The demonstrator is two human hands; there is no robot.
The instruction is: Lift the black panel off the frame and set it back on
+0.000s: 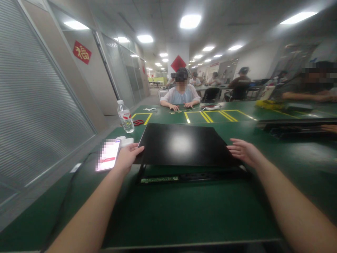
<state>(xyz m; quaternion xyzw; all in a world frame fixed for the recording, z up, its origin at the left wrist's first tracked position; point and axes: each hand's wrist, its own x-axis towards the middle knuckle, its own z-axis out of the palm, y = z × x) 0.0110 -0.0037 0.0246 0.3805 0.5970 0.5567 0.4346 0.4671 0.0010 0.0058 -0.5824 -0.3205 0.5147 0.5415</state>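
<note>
- Black panel is held, long axis spanning left hand to right hand, over the dark frame.
- Its left edge is pinched; its right edge is touched, grip there unclear.

An open-plan office with a workbench area for electronics.
Office signs: glass partitions with slatted grey blinds along the left of the frame, bright white ceiling light panels across the top, and a red paper diamond with a gold character at upper left. Workshop signs: a long green-topped table filling the lower frame, marked with yellow tape rectangles near the centre, and a narrow green circuit board below centre; seated people line more tables at upper right.
</note>
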